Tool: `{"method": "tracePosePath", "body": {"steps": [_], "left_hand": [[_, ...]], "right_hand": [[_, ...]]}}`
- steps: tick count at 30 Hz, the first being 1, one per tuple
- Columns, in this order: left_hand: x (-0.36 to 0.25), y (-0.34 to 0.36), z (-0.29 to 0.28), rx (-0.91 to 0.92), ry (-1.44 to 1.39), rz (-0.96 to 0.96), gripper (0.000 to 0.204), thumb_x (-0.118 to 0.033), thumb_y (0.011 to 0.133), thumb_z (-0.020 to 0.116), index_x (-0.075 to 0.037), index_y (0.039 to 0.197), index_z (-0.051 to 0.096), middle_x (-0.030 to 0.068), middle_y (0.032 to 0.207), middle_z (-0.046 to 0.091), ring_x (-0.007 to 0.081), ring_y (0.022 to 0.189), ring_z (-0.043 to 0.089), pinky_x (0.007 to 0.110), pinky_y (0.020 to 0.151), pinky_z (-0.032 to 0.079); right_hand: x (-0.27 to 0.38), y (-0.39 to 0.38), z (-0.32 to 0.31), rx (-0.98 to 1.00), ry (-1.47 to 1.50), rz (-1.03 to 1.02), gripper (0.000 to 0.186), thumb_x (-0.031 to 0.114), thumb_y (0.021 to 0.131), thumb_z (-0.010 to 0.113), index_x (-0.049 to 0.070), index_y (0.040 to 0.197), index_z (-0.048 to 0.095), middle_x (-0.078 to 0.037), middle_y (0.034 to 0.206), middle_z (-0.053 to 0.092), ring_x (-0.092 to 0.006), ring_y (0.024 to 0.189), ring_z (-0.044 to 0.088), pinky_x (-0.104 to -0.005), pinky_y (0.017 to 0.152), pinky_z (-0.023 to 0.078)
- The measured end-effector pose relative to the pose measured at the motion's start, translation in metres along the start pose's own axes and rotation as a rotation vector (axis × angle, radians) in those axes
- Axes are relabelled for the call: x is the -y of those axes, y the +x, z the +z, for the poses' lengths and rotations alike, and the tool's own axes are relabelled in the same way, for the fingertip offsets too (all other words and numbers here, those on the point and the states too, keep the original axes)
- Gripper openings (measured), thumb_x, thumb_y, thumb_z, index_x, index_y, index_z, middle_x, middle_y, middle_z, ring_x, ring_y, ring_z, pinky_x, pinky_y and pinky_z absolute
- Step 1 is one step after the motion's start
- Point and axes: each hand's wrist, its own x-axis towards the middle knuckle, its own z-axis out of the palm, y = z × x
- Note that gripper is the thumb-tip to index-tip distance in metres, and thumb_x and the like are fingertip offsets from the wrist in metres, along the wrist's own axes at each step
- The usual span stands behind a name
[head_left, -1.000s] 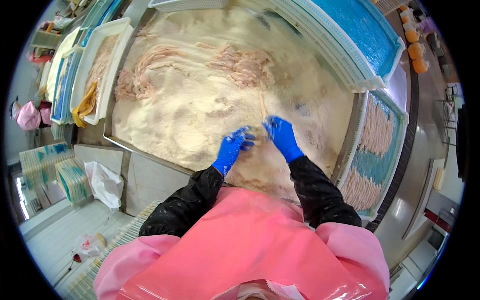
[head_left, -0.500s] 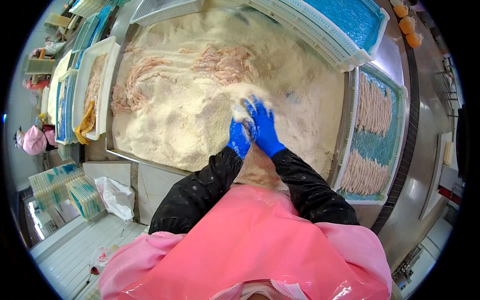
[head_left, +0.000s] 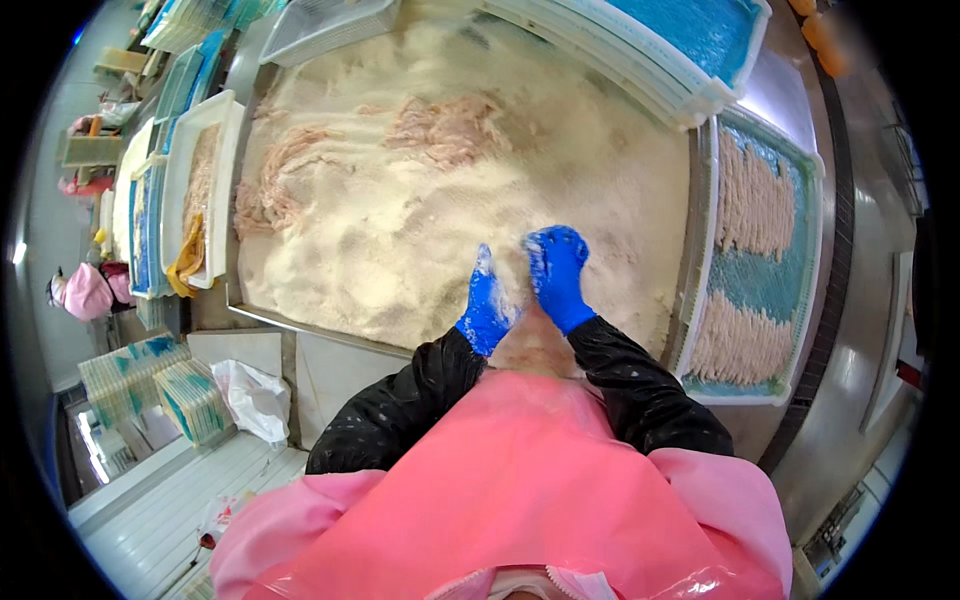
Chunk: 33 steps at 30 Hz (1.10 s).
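Both my hands wear blue gloves dusted with pale crumbs, low over the near part of a wide metal tray [head_left: 320, 326] of breadcrumb-like coating [head_left: 390, 270]. My left hand [head_left: 486, 308] is open, its fingers stretched out and its inner side crusted with crumbs. To its right, and apart from it, my right hand [head_left: 558, 275] has its fingers curled closed; whatever they hold, if anything, is hidden. Farther off in the coating lie a pile of raw pale-pink meat strips [head_left: 450, 130] and a second group of strips [head_left: 285, 180] at the left.
Right of the tray, a blue-lined crate [head_left: 765, 275] holds two rows of coated strips [head_left: 755, 195]. Stacked crates [head_left: 640, 60] stand at the far right, a white basket [head_left: 330, 28] at the far left. A white tub [head_left: 228, 190] with a yellow cloth [head_left: 187, 260] is at the left.
My hands were pressed together over the coating, with loose crumbs on and above them. They have parted and come nearer to me; the right fingers have curled in.
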Motion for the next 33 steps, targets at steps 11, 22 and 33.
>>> {"method": "tracePosePath", "body": {"steps": [11, 22, 33], "left_hand": [[0.017, 0.000, -0.006, -0.288, 0.829, 0.074, 0.064, -0.058, 0.098, 0.029, -0.009, 0.131, 0.052, 0.0123, 0.121, 0.062, 0.0246, 0.107, 0.060, 0.037, 0.089, 0.045], [0.034, 0.012, 0.007, -0.541, 1.057, 0.262, 0.062, -0.057, 0.098, 0.027, -0.011, 0.116, 0.064, 0.0073, 0.092, 0.071, 0.0178, 0.077, 0.065, 0.027, 0.059, 0.042], [0.039, 0.010, 0.000, -0.499, 1.018, 0.305, 0.063, -0.059, 0.098, 0.028, -0.010, 0.119, 0.063, 0.0050, 0.092, 0.069, 0.0137, 0.076, 0.062, 0.022, 0.055, 0.035]], "right_hand": [[-0.097, -0.062, -0.228, -0.066, 1.034, 0.506, 0.022, 0.020, 0.094, 0.061, 0.002, 0.106, 0.066, 0.000, 0.082, 0.063, -0.0089, 0.065, 0.054, -0.0231, 0.061, 0.043], [-0.384, 0.003, -0.419, -0.219, -0.727, 0.308, 0.028, 0.025, 0.092, 0.057, 0.001, 0.100, 0.066, -0.024, 0.091, 0.066, -0.0401, 0.087, 0.064, -0.0435, 0.073, 0.052], [-0.454, 0.038, -0.419, -0.468, -0.465, 0.171, 0.023, 0.019, 0.090, 0.059, 0.001, 0.102, 0.067, -0.019, 0.101, 0.068, -0.0351, 0.094, 0.065, -0.0403, 0.081, 0.050]]}}
